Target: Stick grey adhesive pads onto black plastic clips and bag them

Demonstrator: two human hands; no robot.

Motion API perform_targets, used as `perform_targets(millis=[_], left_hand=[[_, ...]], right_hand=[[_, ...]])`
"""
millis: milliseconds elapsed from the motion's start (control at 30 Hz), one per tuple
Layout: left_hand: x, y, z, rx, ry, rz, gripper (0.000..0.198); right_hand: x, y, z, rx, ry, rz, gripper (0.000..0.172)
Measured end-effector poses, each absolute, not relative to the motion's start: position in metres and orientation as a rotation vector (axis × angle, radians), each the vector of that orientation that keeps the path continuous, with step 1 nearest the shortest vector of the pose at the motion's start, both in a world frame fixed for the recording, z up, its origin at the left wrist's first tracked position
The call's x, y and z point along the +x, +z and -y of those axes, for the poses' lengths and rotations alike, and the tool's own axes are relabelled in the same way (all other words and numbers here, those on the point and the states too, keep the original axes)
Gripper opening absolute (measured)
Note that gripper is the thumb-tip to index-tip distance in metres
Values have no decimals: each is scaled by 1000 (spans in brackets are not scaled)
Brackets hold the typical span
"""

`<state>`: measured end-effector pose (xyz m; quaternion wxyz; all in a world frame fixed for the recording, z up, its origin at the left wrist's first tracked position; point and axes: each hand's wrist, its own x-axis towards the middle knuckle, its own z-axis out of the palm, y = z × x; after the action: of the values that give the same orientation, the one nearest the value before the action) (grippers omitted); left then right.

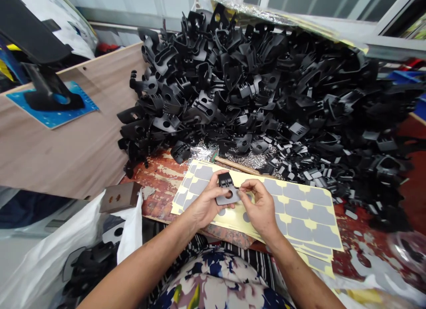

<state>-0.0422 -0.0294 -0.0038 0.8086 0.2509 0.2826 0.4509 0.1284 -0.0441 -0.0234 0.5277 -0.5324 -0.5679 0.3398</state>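
Note:
My left hand (208,202) grips a black plastic bracket (226,180) with hinge-like slots at its top. On its flat face lies a grey sticker (222,200) with a round hole through it. My right hand (259,204) pinches thumb and forefinger together at the bracket's right edge; what lies between those fingertips is too small to make out. Below both hands are yellow backing sheets (282,221) bearing rows of grey stickers.
A tall heap of black plastic parts (229,78) fills the back. Before it lie a wooden-handled tool (236,165), metal pins (203,151) and small black pieces (309,176). At left stand a brown block (120,198), a white sack (83,229) and a black stand (53,98).

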Motion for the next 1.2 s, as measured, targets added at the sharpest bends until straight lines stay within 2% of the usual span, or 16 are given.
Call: perform_targets(millis=[133, 367, 567, 733, 867, 1067, 1133, 1200], left_hand=[[-44, -7, 28, 455, 962, -567, 58], [-44, -11, 27, 426, 982, -525, 61], [-46, -11, 26, 385, 979, -506, 51], [-36, -11, 30, 565, 1009, -658, 60], [-25, -18, 34, 683, 1102, -825, 54], [-21, -23, 36, 661, 1127, -864, 51], [-27, -15, 37, 679, 1087, -864, 52], [-45, 2, 39, 726, 1014, -878, 53]], right_hand=[[128, -23, 44, -1277, 814, 1359, 9], [125, -13, 47, -1314, 607, 1544, 9], [125, -13, 46, -1320, 603, 1544, 7], [121, -15, 52, -1338, 393, 1693, 23], [117, -19, 58, -1331, 272, 1789, 38], [119, -13, 65, -1412, -85, 1967, 39], [125, -5, 62, -1478, 8, 1951, 45], [133, 5, 53, -1449, 362, 2019, 44]])
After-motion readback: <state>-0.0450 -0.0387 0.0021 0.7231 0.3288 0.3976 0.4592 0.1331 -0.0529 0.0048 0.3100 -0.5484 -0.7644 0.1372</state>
